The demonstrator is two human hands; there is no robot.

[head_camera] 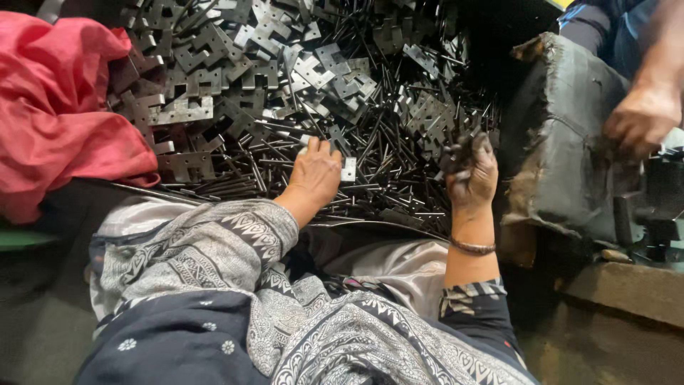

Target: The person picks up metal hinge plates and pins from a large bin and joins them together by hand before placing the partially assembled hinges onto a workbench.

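Observation:
A big heap of dark metal hinge plates (278, 71) and thin metal pins (385, 178) fills the space in front of me. My left hand (315, 173) lies palm down on the pile, its fingers over a small pale hinge plate (348, 169) and some pins. My right hand (472, 171), blackened with grime, is raised a little at the heap's right edge and pinches a dark hinge plate (452, 153) with pins between its fingers. A thin bangle sits on my right wrist.
A red cloth (57, 107) lies bunched at the left. A worn dark padded block (563, 142) stands at the right. Another person's hand (641, 117) works over a dark metal fixture (659, 203) at the far right. My patterned clothing fills the foreground.

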